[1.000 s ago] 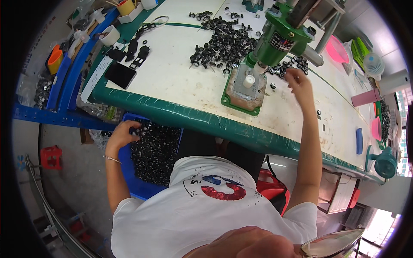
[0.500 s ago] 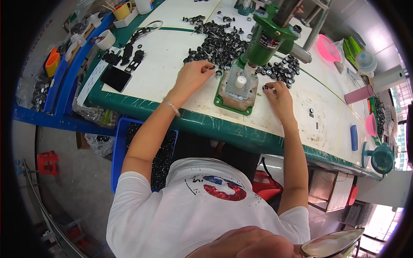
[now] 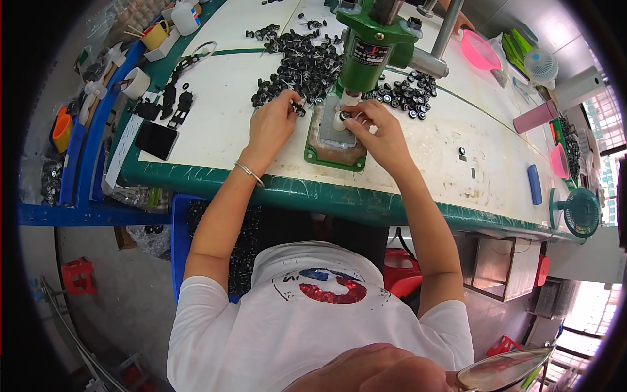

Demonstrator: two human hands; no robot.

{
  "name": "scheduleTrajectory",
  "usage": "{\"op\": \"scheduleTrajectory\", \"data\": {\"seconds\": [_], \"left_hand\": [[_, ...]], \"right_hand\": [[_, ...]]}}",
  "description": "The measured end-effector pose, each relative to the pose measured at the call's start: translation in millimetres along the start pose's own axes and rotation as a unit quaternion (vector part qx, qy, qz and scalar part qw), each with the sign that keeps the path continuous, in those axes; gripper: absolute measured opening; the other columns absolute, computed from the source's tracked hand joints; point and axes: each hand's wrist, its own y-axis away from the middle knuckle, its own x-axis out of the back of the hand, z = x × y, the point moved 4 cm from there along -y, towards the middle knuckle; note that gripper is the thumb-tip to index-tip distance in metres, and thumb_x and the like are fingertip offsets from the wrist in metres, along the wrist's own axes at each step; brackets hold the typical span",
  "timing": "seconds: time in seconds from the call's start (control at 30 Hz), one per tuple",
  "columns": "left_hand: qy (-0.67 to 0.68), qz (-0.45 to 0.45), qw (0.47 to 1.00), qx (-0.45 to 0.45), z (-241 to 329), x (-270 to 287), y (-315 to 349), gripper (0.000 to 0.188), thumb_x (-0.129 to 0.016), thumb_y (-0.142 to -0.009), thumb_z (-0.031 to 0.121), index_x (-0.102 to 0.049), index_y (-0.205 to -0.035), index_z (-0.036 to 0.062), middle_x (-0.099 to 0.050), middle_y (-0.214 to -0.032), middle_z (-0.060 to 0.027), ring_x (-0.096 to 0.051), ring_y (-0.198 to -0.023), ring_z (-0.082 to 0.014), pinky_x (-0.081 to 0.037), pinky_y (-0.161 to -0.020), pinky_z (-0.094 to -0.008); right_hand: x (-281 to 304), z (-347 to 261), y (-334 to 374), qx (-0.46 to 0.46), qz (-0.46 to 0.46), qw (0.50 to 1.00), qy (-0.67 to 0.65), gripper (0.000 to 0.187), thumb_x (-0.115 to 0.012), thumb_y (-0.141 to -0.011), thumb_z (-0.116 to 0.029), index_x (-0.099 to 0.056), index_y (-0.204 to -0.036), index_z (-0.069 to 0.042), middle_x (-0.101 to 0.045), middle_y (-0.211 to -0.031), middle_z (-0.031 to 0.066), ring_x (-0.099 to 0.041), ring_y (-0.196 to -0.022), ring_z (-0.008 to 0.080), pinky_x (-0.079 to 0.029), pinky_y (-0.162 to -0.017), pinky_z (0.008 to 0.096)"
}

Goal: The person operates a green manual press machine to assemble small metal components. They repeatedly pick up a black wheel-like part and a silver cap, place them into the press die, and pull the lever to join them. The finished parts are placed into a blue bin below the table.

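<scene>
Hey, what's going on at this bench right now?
A person in a white shirt sits at a green-edged white worktable. Their right hand holds a small black wheel-like part at the base of a green bench press. Their left hand pinches another small black part beside a heap of black parts.

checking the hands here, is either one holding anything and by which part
Left hand pinches a small black round part by its edge; right hand holds a similar part at the green press.
</scene>
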Motion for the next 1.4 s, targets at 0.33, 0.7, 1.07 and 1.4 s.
{"op": "scheduleTrajectory", "data": {"seconds": [0.33, 0.7, 1.07, 1.4], "left_hand": [[0.496, -0.025, 0.843, 0.205, -24.5, 5.4, 6.1, 0.02, -0.075, -0.079, 0.011, -0.072, -0.096, 0.0003, -0.07, -0.09, -0.0003, -0.058, -0.074, -0.0067, -0.042, -0.064, -0.0199], [0.437, -0.044, 0.897, -0.062, 52.7, -3.1, 1.6, 0.016, -0.073, -0.078, 0.011, -0.072, -0.09, 0.0005, -0.065, -0.085, -0.0015, -0.056, -0.083, -0.0112, -0.044, -0.077, -0.0284], [0.571, -0.063, 0.816, -0.065, 55.0, -26.5, -16.6, 0.011, -0.072, -0.079, 0.004, -0.073, -0.089, 0.0008, -0.063, -0.087, -0.0003, -0.057, -0.076, -0.0069, -0.047, -0.058, -0.02], [0.581, -0.074, 0.807, -0.073, 59.6, -24.8, -15.1, 0.011, -0.071, -0.079, 0.001, -0.073, -0.089, 0.001, -0.063, -0.085, -0.0014, -0.058, -0.075, -0.0079, -0.049, -0.056, -0.0207]], "right_hand": [[-11.1, 13.6, -2.1, -0.096, -0.01, 0.993, -0.073, 0.028, -0.069, -0.083, -0.014, -0.066, -0.109, -0.004, -0.055, -0.097, 0.002, -0.054, -0.081, 0.0109, -0.046, -0.075, 0.0254], [42.3, 12.3, 1.3, -0.092, 0.102, 0.981, -0.135, 0.037, -0.062, -0.09, -0.016, -0.057, -0.124, -0.001, -0.061, -0.1, 0.0017, -0.057, -0.077, 0.008, -0.044, -0.069, 0.024], [128.6, -65.9, -84.6, -0.006, 0.189, 0.932, -0.31, 0.03, -0.047, -0.099, -0.025, -0.061, -0.108, 0.0, -0.061, -0.094, 0.0077, -0.055, -0.092, 0.0147, -0.043, -0.08, 0.0303], [153.0, -112.7, -164.2, 0.045, 0.132, 0.894, -0.427, 0.025, -0.055, -0.096, -0.03, -0.052, -0.079, -0.012, -0.047, -0.055, -0.004, -0.036, -0.033, 0.0074, -0.029, -0.028, 0.0205]]}}
